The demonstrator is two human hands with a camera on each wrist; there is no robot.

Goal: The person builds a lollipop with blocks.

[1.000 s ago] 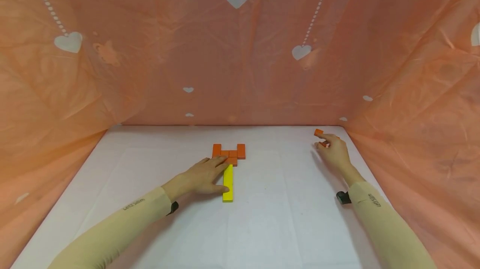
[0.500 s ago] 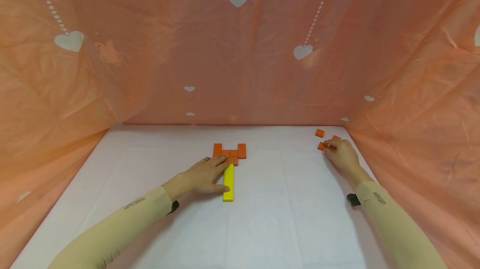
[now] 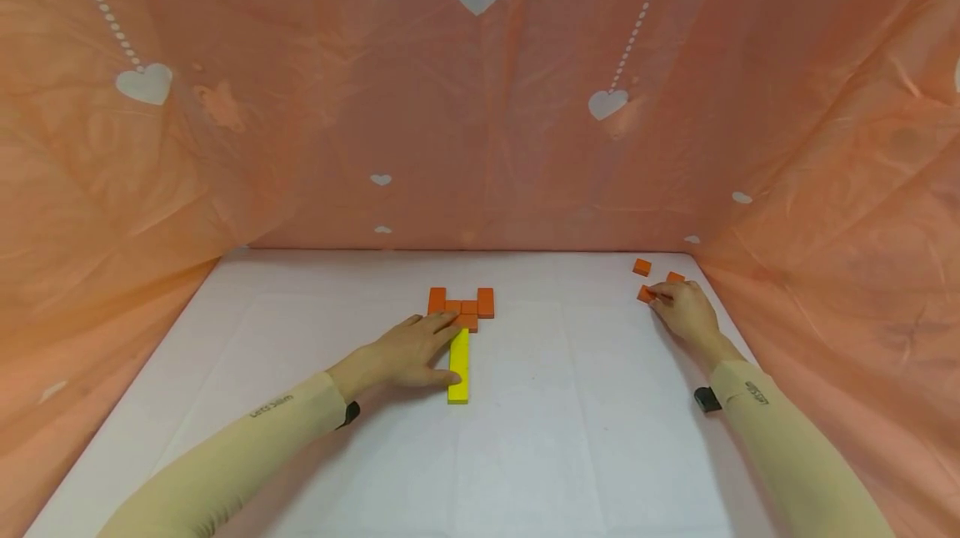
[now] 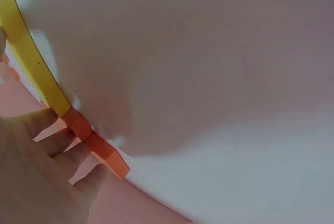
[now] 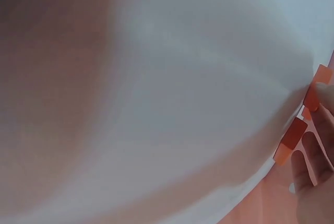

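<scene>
My left hand (image 3: pixel 408 352) lies with fingers spread over orange blocks (image 3: pixel 469 323) set edge to edge. Its thumb touches a long yellow bar (image 3: pixel 458 367) that runs towards me from them. In the left wrist view a seam crosses the yellow bar (image 4: pixel 32 59), and fingertips rest along the orange blocks (image 4: pixel 99 145). Far right, my right hand (image 3: pixel 686 311) pinches a small orange block (image 3: pixel 644 294) between thumb and finger at table level. The right wrist view has that block (image 5: pixel 313 97) at its edge, partly covered by the thumb.
Two other loose orange blocks lie by my right hand: one farther back (image 3: pixel 642 267), one just behind the fingers (image 3: pixel 675 278). A white cloth (image 3: pixel 555 438) covers the table. Pink sheeting (image 3: pixel 480 146) with hearts encloses the back and sides.
My right hand has drawn back from the farthest loose orange block, shifting slightly right, and now pinches the nearest one. The left hand stays on the yellow bar and orange blocks.
</scene>
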